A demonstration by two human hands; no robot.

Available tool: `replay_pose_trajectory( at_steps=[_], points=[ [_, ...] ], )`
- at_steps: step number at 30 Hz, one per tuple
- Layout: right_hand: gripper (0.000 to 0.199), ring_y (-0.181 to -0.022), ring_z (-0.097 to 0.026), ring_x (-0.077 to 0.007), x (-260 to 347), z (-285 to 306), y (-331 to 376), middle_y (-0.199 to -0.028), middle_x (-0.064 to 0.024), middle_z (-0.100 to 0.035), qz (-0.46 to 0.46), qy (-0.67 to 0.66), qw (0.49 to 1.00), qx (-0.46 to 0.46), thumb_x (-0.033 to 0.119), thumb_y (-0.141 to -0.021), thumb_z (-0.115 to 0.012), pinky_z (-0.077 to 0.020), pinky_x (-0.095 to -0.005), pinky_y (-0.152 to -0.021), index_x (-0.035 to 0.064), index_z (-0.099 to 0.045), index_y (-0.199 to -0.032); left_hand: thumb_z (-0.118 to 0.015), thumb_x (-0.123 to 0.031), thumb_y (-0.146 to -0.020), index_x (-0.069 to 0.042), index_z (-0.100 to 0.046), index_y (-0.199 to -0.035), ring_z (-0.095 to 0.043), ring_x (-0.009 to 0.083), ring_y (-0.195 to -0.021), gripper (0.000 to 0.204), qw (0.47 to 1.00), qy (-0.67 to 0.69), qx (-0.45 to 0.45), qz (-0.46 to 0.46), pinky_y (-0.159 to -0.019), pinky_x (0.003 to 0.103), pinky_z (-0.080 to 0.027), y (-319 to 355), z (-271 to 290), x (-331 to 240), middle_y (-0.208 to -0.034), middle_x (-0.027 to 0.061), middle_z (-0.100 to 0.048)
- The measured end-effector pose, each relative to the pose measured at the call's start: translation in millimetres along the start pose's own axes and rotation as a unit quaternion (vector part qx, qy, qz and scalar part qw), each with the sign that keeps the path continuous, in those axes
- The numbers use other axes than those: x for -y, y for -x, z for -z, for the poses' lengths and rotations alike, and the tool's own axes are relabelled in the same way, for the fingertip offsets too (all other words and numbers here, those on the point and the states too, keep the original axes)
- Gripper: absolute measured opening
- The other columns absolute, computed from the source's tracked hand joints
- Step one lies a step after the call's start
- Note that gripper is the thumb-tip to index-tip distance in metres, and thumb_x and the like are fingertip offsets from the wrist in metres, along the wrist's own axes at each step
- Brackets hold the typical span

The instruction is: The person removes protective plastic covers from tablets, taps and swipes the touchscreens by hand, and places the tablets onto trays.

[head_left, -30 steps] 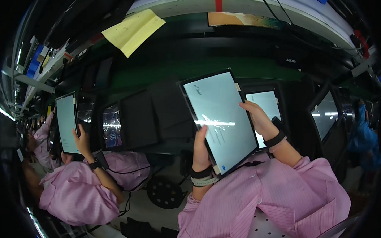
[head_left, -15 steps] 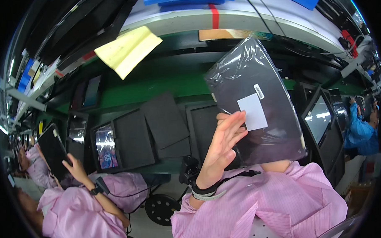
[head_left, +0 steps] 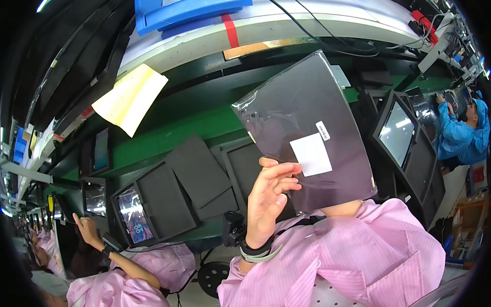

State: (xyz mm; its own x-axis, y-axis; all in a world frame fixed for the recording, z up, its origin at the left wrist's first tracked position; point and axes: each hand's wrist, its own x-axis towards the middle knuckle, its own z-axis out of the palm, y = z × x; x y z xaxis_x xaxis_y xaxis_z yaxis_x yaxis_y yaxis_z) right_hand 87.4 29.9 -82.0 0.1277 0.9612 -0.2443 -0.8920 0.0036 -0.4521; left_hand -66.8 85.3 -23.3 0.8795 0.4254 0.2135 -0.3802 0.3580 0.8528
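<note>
A large dark flat panel (head_left: 341,121) in clear plastic film is tilted up before my chest. On it are a white square label (head_left: 311,156) and a small narrow sticker (head_left: 323,131). My left hand (head_left: 271,195) is open beside the label, fingers loosely bent and thumb apart; its fingertips overlap the label's lower left edge, and whether they touch it I cannot tell. My right forearm (head_left: 343,209) passes behind the panel's lower edge, and the panel hides my right hand and its fingers.
Black trays (head_left: 168,197) and dark foam sheets (head_left: 199,168) lie to the left, near a lit screen (head_left: 135,214). More framed screens (head_left: 397,132) stand at right. A yellow paper (head_left: 131,98) hangs at the shelf edge. A co-worker's hand (head_left: 88,232) is at far left.
My left fingers have gone from stretched out to more bent near the label. The plastic film looks smoother at the panel's top. The view has shifted, and the co-worker's hand at left has moved.
</note>
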Motion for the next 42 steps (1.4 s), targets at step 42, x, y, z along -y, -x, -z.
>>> replay_pose_trajectory(
  at_steps=[42],
  points=[
    [0.041, -0.122, -0.031, -0.0316, -49.3, 90.7, -18.1, -0.118, -0.0200, -0.043, 0.205, 0.842, 0.489, -0.102, 0.001, -0.075, -0.048, -0.0205, -0.0448, -0.103, -0.0028, -0.038, -0.115, -0.050, -0.002, -0.078, -0.007, -0.060, -0.101, -0.042, 0.0288, -0.107, 0.026, 0.742, -0.536, -0.394, 0.079, -0.089, 0.036, -0.034, 81.2, 114.4, 101.9, -0.115, 0.0144, -0.047]
  ],
)
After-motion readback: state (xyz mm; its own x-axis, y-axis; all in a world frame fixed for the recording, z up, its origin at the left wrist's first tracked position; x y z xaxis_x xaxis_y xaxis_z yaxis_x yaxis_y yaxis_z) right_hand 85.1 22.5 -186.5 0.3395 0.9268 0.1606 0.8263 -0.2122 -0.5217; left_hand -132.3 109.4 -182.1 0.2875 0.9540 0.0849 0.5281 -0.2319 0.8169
